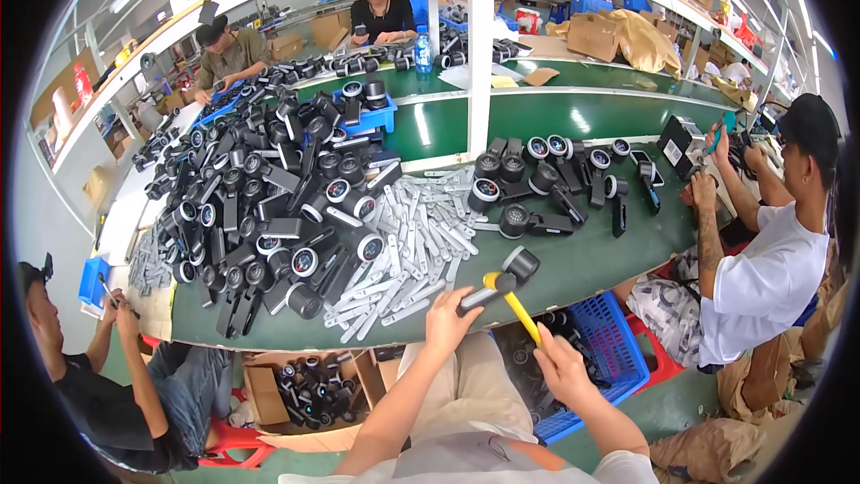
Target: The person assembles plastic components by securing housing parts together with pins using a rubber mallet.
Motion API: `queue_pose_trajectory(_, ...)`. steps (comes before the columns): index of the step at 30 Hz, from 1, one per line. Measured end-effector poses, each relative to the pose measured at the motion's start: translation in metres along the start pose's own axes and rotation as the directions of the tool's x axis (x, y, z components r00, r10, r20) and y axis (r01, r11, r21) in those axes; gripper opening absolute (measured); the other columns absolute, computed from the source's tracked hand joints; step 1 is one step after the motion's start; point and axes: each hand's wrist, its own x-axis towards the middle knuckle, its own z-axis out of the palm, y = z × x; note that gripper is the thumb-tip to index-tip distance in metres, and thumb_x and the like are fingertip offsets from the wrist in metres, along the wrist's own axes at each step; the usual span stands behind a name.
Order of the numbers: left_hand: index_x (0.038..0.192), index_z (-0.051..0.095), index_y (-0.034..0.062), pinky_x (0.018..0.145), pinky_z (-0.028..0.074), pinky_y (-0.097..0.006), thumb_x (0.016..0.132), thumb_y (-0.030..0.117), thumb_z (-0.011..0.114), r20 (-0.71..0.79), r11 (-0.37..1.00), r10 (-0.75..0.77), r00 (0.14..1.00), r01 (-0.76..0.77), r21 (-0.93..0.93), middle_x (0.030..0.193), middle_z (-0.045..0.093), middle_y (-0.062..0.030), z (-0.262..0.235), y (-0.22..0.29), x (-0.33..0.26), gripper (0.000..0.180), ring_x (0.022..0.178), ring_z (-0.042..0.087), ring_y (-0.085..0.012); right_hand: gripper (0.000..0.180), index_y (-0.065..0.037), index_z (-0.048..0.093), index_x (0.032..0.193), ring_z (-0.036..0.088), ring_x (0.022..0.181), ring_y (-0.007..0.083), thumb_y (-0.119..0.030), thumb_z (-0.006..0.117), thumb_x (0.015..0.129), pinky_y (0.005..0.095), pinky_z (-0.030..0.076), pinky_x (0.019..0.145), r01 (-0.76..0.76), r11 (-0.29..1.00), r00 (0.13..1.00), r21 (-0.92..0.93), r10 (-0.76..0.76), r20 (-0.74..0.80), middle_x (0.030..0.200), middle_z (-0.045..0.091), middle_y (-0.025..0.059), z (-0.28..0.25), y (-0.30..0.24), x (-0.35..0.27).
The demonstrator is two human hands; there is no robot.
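My left hand point(446, 321) is closed round the handle of a black handheld device with a drum-shaped head point(521, 262), which looks like a small handheld fan. A hammer with a yellow handle point(523, 315) is gripped in my right hand point(564, 364). Its dark, yellow-topped head lies over the device's handle by my left fingers; whether they touch I cannot tell. Loose grey flat strips point(421, 233) are heaped just beyond my left hand. Several similar black devices point(546, 179) stand and lie on the green table point(591, 260) ahead of my hands.
A big heap of black devices point(260, 188) covers the left of the table. Below the edge are a cardboard box point(269, 394) and a blue basket point(618, 341). Co-workers sit at left point(90, 376), right point(761, 251) and across the table. A white post point(479, 54) rises ahead.
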Motion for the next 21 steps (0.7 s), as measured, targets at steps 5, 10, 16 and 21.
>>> queue_pose_trajectory(5, 0.093, 0.068, 0.0046, 0.065, 0.049, -0.036, 0.066, 0.014, 0.081, 0.064, 0.994, -0.099, 0.993, 0.101, -0.028, 0.084, 0.065, -0.0102, -0.004, 0.001, 0.001, 0.032, 0.071, 0.059, -0.024, 0.047, 0.001, 0.051, 0.129, 0.058, 0.066, 0.0303, -0.001, 0.063, 0.084, 0.0364, 0.047, 0.059, 0.009, 1.0, 0.992, -0.03, -0.005, 0.13, 0.077, 0.055, 0.0158, 0.01, 0.001, 0.001)
queue_pose_trajectory(10, 0.092, 0.068, 0.0047, 0.07, 0.049, -0.038, 0.065, 0.016, 0.082, 0.099, 0.991, -0.118, 0.988, 0.124, -0.055, 0.083, 0.065, -0.0107, -0.001, -0.004, 0.003, 0.033, 0.077, 0.059, -0.0289, 0.047, -0.002, 0.052, 0.129, 0.057, 0.062, 0.0328, -0.003, 0.063, 0.084, 0.0379, 0.047, 0.056, 0.016, 0.999, 0.993, -0.042, -0.011, 0.118, 0.074, 0.054, 0.0152, 0.014, -0.004, -0.001)
queue_pose_trajectory(16, 0.093, 0.069, 0.0048, 0.075, 0.049, -0.039, 0.065, 0.017, 0.082, 0.044, 0.999, -0.041, 0.998, 0.042, -0.018, 0.085, 0.065, -0.0115, 0.001, -0.007, 0.003, 0.033, 0.083, 0.06, -0.0315, 0.044, -0.005, 0.053, 0.129, 0.058, 0.064, 0.0344, -0.007, 0.062, 0.086, 0.0408, 0.048, 0.057, -0.005, 1.0, 0.993, -0.001, 0.005, 0.122, 0.076, 0.056, 0.0156, 0.019, -0.006, 0.001)
queue_pose_trajectory(21, 0.091, 0.069, 0.0055, 0.079, 0.049, -0.04, 0.065, 0.017, 0.082, 0.007, 1.0, 0.022, 1.0, -0.022, -0.001, 0.089, 0.066, -0.0124, 0.004, -0.01, 0.006, 0.031, 0.087, 0.061, -0.0331, 0.044, -0.004, 0.053, 0.128, 0.058, 0.063, 0.0347, -0.007, 0.062, 0.085, 0.0403, 0.048, 0.058, 0.044, 0.999, 0.99, -0.002, -0.043, 0.133, 0.076, 0.056, 0.016, 0.012, -0.004, 0.003)
